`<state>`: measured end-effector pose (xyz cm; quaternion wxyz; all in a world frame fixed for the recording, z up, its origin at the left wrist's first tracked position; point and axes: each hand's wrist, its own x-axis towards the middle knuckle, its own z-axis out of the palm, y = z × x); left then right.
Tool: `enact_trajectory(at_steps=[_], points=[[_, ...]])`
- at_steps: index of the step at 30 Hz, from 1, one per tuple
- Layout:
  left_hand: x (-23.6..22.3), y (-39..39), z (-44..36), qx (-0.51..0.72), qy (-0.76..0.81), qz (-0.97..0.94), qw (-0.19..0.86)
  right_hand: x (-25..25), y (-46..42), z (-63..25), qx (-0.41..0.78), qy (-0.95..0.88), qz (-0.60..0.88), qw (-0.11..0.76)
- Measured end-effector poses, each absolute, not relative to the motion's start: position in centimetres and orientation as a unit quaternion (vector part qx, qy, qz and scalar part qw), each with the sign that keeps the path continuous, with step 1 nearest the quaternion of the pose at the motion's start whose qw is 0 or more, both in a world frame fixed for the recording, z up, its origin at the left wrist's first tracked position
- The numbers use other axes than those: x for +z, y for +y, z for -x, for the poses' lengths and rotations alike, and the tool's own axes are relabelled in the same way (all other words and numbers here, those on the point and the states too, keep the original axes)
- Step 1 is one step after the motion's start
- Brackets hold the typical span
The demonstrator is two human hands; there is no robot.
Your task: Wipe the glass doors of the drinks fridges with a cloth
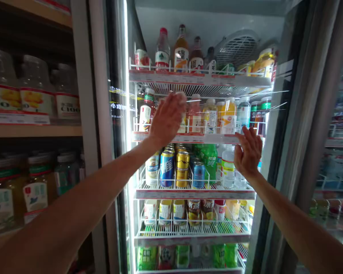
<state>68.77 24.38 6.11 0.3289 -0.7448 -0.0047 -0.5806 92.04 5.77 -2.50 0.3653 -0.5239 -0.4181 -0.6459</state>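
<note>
My left hand (168,120) is raised in front of the second shelf of a lit drinks fridge, its fingers stretched out and slightly blurred. It covers part of the row of bottles there, and nothing shows in its grasp. Lower and to the right, my right hand (248,151) is open with its fingers apart, near the right end of the same shelf's front edge (188,138). Closest to the hands stand a pink bottle (195,116), an orange juice bottle (228,116) and a clear bottle (227,163). Whether either hand touches anything, I cannot tell.
Below are a blue can (167,169), a gold can (182,169) and a large green bottle (210,161) behind white wire dividers (160,182). A wooden shelf (34,131) with several bottles stands left. The fridge's frame (308,114) rises at right.
</note>
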Motion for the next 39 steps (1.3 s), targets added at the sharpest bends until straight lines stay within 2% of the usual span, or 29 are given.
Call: enact_trajectory(at_steps=[3, 5, 7, 9, 11, 13, 16, 18, 22, 24, 26, 28, 30, 35, 39], points=[[1.8, 21.9, -70.9, -0.364, 0.202, 0.79, 0.45, -2.5, 5.8, -92.0, -0.643, -0.415, 0.527, 0.369], [1.5, 21.3, -71.4, -0.301, 0.241, 0.793, 0.472, -2.5, 5.8, -92.0, -0.641, -0.416, 0.527, 0.372], [4.0, 21.7, -71.3, -0.379, 0.164, 0.801, 0.434, -2.6, 5.8, -92.1, -0.64, -0.417, 0.524, 0.375], [7.0, 22.3, -71.0, -0.511, 0.036, 0.782, 0.354, -2.6, 5.7, -92.2, -0.639, -0.418, 0.524, 0.378], [8.1, 22.4, -71.0, -0.592, -0.043, 0.748, 0.298, -2.6, 5.7, -92.2, -0.639, -0.416, 0.525, 0.379], [6.3, 21.8, -71.6, -0.548, 0.009, 0.766, 0.337, -2.6, 5.7, -92.3, -0.639, -0.413, 0.528, 0.378], [2.1, 20.6, -72.5, -0.349, 0.187, 0.801, 0.449, -2.6, 5.7, -92.3, -0.642, -0.421, 0.516, 0.38], [1.6, 20.3, -72.7, -0.313, 0.2, 0.807, 0.46, -2.6, 5.6, -92.3, -0.646, -0.427, 0.501, 0.386], [5.8, 21.1, -72.3, -0.477, 0.05, 0.795, 0.371, -2.5, 5.6, -92.3, -0.643, -0.426, 0.499, 0.395], [6.3, 21.1, -72.4, -0.538, 0.009, 0.77, 0.342, -2.5, 5.6, -92.3, -0.642, -0.428, 0.494, 0.4], [4.5, 20.6, -72.8, -0.505, 0.08, 0.769, 0.384, -2.5, 5.5, -92.3, -0.642, -0.433, 0.486, 0.405], [1.8, 20.0, -73.2, -0.396, 0.205, 0.772, 0.452, -2.5, 5.5, -92.2, -0.639, -0.437, 0.484, 0.408], [0.3, 19.6, -73.3, -0.338, 0.246, 0.776, 0.471, -2.5, 5.5, -92.2, -0.635, -0.437, 0.488, 0.41], [3.2, 19.7, -73.3, -0.529, 0.06, 0.787, 0.311, -2.5, 5.1, -92.5, -0.63, -0.436, 0.496, 0.408], [3.8, 19.1, -74.5, -0.536, 0.039, 0.791, 0.291, -2.3, 5.3, -91.3, -0.632, -0.458, 0.472, 0.41]])
